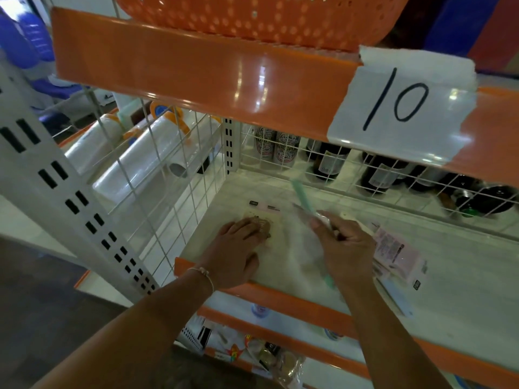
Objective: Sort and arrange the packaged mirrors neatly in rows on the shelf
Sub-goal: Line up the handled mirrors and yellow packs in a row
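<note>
We see one packaged mirror (264,220), beige with a brown figure on it, lying flat near the back left corner of the shelf (463,276), and our left hand (238,248) rests on top of it with the fingers laid out straight, its grip released and merely pressing. Just to the right, our right hand (348,245) has its grip clenched around a green-edged packaged mirror (302,195), held tilted above the shelf surface and blurred, so we cannot tell its details. Under and to the right of that hand lie more flat packages (398,256), pinkish and white with printed labels, overlapping one another on the shelf. A thin bracelet (203,273) circles our left wrist. The shelf has an orange front lip and white wire mesh walls (196,175) at the left and back. Behind the back mesh stand cans (278,148) and dark bottles (376,175); beyond the left mesh lie rolls wrapped in clear plastic (134,158). Above, the next shelf's orange edge carries a white paper label (401,105) marked "10", and an orange perforated basket (261,18) sits on top.
</note>
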